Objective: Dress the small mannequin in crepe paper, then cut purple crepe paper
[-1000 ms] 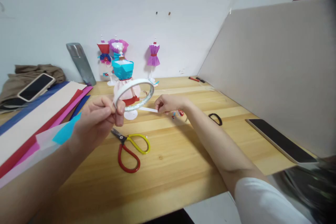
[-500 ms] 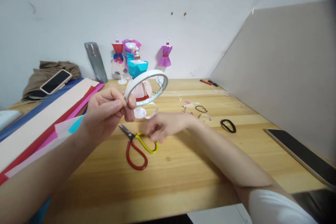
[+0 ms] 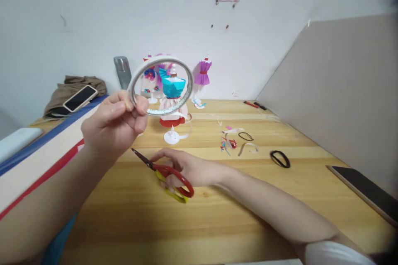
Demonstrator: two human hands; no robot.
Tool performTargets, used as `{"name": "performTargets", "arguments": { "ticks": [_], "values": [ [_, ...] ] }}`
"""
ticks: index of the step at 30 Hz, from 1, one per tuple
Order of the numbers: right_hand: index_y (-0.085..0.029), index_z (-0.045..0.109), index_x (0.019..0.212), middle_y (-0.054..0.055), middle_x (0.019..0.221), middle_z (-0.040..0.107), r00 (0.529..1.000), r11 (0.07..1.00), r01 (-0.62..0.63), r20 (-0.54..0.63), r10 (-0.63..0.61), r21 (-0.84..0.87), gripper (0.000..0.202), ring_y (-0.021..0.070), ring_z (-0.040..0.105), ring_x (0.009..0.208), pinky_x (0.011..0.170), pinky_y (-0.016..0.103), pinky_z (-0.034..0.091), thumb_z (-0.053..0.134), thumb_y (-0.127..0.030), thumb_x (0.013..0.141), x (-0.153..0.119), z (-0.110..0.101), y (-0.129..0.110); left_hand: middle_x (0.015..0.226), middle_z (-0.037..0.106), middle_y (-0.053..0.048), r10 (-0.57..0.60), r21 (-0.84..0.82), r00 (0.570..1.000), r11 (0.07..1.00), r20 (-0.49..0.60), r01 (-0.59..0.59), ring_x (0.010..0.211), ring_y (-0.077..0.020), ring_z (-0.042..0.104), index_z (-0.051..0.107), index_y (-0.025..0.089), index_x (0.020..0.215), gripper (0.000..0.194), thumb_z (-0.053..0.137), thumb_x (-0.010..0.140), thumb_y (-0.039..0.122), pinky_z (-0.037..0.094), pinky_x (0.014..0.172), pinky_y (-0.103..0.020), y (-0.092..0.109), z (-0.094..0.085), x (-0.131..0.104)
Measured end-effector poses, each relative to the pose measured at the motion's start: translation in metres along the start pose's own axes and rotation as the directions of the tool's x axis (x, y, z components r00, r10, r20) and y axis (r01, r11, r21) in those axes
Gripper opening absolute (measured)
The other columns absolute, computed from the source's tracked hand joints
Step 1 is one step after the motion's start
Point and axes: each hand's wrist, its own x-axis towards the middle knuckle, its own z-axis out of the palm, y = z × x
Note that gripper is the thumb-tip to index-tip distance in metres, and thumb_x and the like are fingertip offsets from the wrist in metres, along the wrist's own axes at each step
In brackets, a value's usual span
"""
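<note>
My left hand (image 3: pixel 116 122) pinches a roll of white tape (image 3: pixel 190 91) by its left edge and holds it up above the table. Through the ring shows a small dress form (image 3: pixel 174 87) in a teal top and a pale pink skirt with a red hem. Lower down, my right hand (image 3: pixel 183 167) has its fingers around the handles of a pair of scissors (image 3: pixel 177 180), one handle red and one yellow. The closed blades point up and to the left, below my left wrist.
Sheets of coloured paper (image 3: pixel 56 132) lie at the left beside a phone (image 3: pixel 80 98), a brown cloth (image 3: pixel 88 80) and a bottle (image 3: pixel 123 72). A purple paper dress (image 3: pixel 203 72) stands at the wall. Paper scraps (image 3: pixel 230 143), a black hair tie (image 3: pixel 280 159) and a dark tablet (image 3: pixel 367 190) lie at the right.
My right hand has picked up the scissors from the table, and their blades have closed. My left hand has shifted left with the tape, whose ring now faces me more fully.
</note>
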Motion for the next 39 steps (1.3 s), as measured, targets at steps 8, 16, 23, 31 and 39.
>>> {"name": "performTargets", "arguments": {
  "ticks": [8,16,23,31,39],
  "values": [
    [-0.026,0.058,0.119,-0.003,0.084,0.063,0.929,0.698,0.3,-0.034,-0.368,0.65,0.064,0.0159,0.068,0.078,0.074,0.032,0.054,0.088,-0.033,0.063,0.009,0.028,0.012,0.066,0.067,-0.002,0.214,0.093,0.974,0.974,-0.08,-0.206,0.05,-0.0078,0.054,0.068,0.016,0.06,0.012,0.073,0.07,0.019,0.041,0.045,-0.019,0.02,-0.013,0.006],
    [-0.024,0.057,0.104,0.007,0.105,0.068,0.929,0.651,0.304,-0.064,-0.365,0.696,0.056,0.0234,0.068,0.1,0.097,0.042,0.045,0.072,-0.068,0.074,-0.004,0.039,0.005,0.067,0.069,-0.004,0.246,0.095,0.969,0.964,0.024,-0.247,0.051,-0.0099,0.058,0.069,0.013,0.064,0.01,0.072,0.071,0.018,0.044,0.046,-0.02,0.021,-0.02,0.007],
    [-0.023,0.056,0.103,0.005,0.091,0.065,0.939,0.72,0.32,-0.106,-0.326,0.616,0.06,0.0207,0.066,0.081,0.089,0.044,0.048,0.062,-0.077,0.076,-0.012,0.033,-0.007,0.068,0.07,-0.006,0.16,0.093,0.973,0.98,0.168,-0.178,0.044,-0.0127,0.061,0.071,0.01,0.066,0.015,0.08,0.071,0.022,0.047,0.044,-0.024,0.016,-0.016,0.005],
    [-0.021,0.063,0.097,0.004,0.085,0.068,0.959,0.68,0.242,-0.063,-0.278,0.692,0.062,0.0216,0.068,0.075,0.082,0.04,0.049,0.065,-0.078,0.072,-0.012,0.023,-0.009,0.069,0.071,-0.005,-0.019,0.059,0.945,0.998,0.327,-0.001,0.044,-0.0139,0.064,0.073,0.011,0.07,0.011,0.078,0.075,0.02,0.047,0.042,-0.021,0.007,-0.011,0.002],
    [-0.02,0.062,0.095,0.003,0.077,0.069,0.947,0.653,0.213,0.011,-0.321,0.727,0.06,0.018,0.064,0.064,0.073,0.036,0.051,0.056,-0.078,0.08,-0.011,0.021,-0.007,0.066,0.07,-0.004,-0.118,0.068,0.93,0.993,0.348,0.101,0.04,-0.0135,0.063,0.071,0.013,0.066,0.013,0.077,0.074,0.021,0.048,0.04,-0.021,0.002,-0.015,0.004]
  ]
}}
